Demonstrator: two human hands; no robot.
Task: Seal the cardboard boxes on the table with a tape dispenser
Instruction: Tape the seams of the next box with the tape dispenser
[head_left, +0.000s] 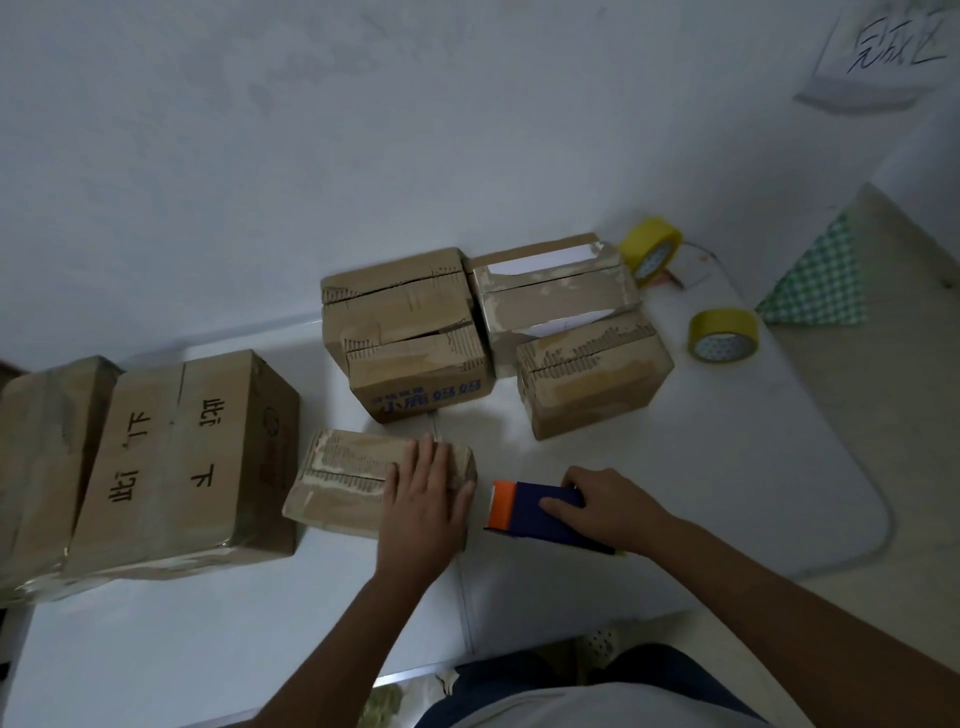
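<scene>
Box (353, 480) lying just left of the dispenser (540, 514), long axis and seam running left-right, straight off the orange nose. Left hand (423, 506) nearer, fingers flat and relaxed, pressing the box's right end. Right hand (605, 506) clenched round the dispenser, arm angled in, likely poised to lift onto the seam.

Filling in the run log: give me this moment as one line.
left hand: flat on small box | right hand: grips tape dispenser on table beside box | seam untaped
</scene>
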